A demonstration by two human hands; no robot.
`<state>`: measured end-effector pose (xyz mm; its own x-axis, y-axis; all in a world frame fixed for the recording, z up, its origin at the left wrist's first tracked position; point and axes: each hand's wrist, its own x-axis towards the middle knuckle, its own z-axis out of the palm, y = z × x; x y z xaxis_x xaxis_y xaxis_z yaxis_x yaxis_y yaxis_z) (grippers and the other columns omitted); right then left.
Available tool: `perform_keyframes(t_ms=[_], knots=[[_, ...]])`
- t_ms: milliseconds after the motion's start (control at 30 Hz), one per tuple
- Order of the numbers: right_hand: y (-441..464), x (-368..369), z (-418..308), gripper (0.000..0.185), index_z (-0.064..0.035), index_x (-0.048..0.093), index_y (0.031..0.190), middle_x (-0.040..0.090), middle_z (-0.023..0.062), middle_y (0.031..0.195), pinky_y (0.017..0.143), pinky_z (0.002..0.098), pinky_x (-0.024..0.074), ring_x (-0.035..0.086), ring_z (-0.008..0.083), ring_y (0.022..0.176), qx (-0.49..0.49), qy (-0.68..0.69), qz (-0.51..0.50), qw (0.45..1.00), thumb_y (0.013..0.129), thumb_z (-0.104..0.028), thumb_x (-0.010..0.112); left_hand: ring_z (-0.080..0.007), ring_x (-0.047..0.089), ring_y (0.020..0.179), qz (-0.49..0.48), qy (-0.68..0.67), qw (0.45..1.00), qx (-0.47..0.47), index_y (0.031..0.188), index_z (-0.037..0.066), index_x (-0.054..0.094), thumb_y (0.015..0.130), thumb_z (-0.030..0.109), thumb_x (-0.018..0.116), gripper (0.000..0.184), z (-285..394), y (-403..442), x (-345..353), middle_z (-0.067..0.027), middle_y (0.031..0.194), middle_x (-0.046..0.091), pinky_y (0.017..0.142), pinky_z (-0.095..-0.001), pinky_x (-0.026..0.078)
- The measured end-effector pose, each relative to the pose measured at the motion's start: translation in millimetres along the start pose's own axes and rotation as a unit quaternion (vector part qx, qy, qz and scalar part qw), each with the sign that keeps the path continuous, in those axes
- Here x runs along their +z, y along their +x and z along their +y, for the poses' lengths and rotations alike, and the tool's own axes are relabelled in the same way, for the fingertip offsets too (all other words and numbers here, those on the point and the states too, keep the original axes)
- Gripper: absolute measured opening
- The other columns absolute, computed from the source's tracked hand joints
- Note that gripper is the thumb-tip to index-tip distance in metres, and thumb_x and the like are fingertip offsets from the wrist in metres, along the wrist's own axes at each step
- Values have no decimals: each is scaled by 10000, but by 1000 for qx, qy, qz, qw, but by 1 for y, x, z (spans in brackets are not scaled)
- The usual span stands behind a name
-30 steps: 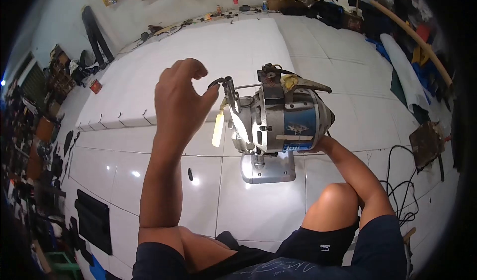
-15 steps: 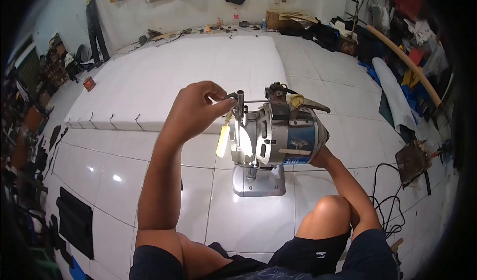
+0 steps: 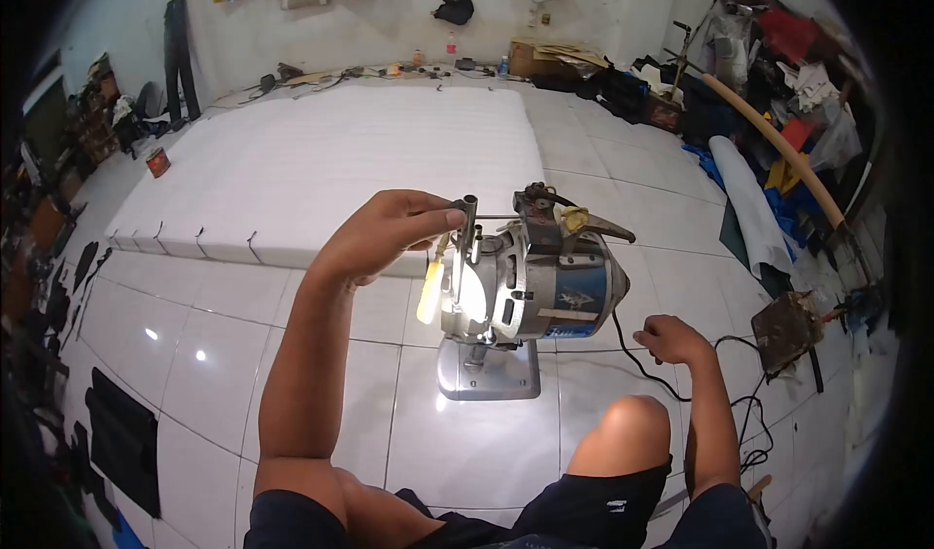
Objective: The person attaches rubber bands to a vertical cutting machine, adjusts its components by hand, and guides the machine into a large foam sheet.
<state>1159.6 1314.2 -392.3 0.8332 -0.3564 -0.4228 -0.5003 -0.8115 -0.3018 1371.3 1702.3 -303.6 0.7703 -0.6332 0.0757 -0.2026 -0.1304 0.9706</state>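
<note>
A cloth-cutting machine (image 3: 564, 286) with a blue and silver motor housing stands upright on a flat metal base plate (image 3: 489, 382) on the tiled floor. My left hand (image 3: 389, 233) is closed at the top of the upright metal tube (image 3: 467, 220) on the machine's left side, thumb and fingers pressed together there. Below it hangs a yellow piece (image 3: 429, 292), beside a brightly lit part. My right hand (image 3: 671, 339) is off the machine, to its right above my knee, with fingers curled; whether anything is in them is hidden.
Behind the machine lies a large white padded slab (image 3: 331, 160). A black cable (image 3: 642, 367) runs right from the machine. A rusty box (image 3: 786, 335), a white roll (image 3: 749, 203) and a long tan tube (image 3: 773, 140) lie on the right. Black folded cloth (image 3: 125, 442) is at lower left.
My left hand has moved onto the top of the metal tube and closed there. My right hand has come away from the motor housing, moving right. The view has shifted.
</note>
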Motion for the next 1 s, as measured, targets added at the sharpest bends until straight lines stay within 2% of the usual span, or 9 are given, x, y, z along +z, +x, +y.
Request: perform_keyframes(t_ms=[200,267,300,367,467,667,800,867,1000], knots=[[-59,-33,-38,286,27,598,888,630,115,697,587,333,488,606,170,588,-52,66,99,992,921,-257,588,-119,564,904,-43,-139,989,-11,1159,-33,636,887,261,635,401,-10,3,-7,-74,1060,661,904,-348,467],[-77,-42,-53,220,9,583,880,588,59,686,577,288,465,539,121,567,-177,159,170,956,914,-207,605,-114,563,894,-56,-161,985,-5,1167,-33,631,889,228,608,383,-16,4,-8,-73,1069,658,903,-354,470],[-80,-43,-64,220,9,583,880,588,59,686,577,288,465,539,121,567,-176,162,170,956,914,-207,605,-108,563,884,-68,-185,980,3,1176,-34,625,890,195,580,369,-18,5,-9,-72,1078,655,902,-360,473],[-84,-43,-90,159,-9,567,880,547,16,703,575,257,441,493,85,581,-315,305,177,881,917,-160,602,-111,566,887,-73,-197,978,2,1190,-42,614,884,181,569,382,-21,7,-11,-80,1087,652,902,-366,480],[-71,-43,-124,154,-16,560,912,530,4,714,575,244,435,502,75,610,-392,263,155,868,947,-167,563,-122,573,894,-84,-223,971,7,1211,-66,593,872,154,550,406,-24,8,-12,-98,1098,646,910,-388,495],[-51,-57,-189,197,-41,546,1010,490,-22,696,601,222,446,516,65,627,-382,260,6,887,997,-238,536,-133,583,902,-82,-222,972,10,1207,-52,610,888,155,525,390,-23,7,-10,-93,1099,659,944,-382,471],[-36,-63,-230,213,-26,550,1000,523,16,715,568,252,449,555,94,630,-404,223,14,887,991,-237,518,-138,582,918,-58,-200,978,-4,1214,-44,611,880,135,539,386,-16,3,-7,-101,1106,654,932,-372,476],[-39,-69,-249,222,-45,542,1025,484,-28,678,577,271,534,517,61,592,-387,274,-68,878,1001,-265,526,-135,578,913,-54,-203,978,-7,1217,-35,611,876,123,548,381,-15,2,-4,-98,1090,656,924,-366,477],[-31,-69,-271,202,-48,548,1009,486,-26,682,564,286,556,510,59,578,-387,262,-100,879,984,-248,545,-130,564,892,-49,-211,976,5,1212,-3,618,878,124,583,359,-20,3,-6,-81,1041,661,887,-338,480]])
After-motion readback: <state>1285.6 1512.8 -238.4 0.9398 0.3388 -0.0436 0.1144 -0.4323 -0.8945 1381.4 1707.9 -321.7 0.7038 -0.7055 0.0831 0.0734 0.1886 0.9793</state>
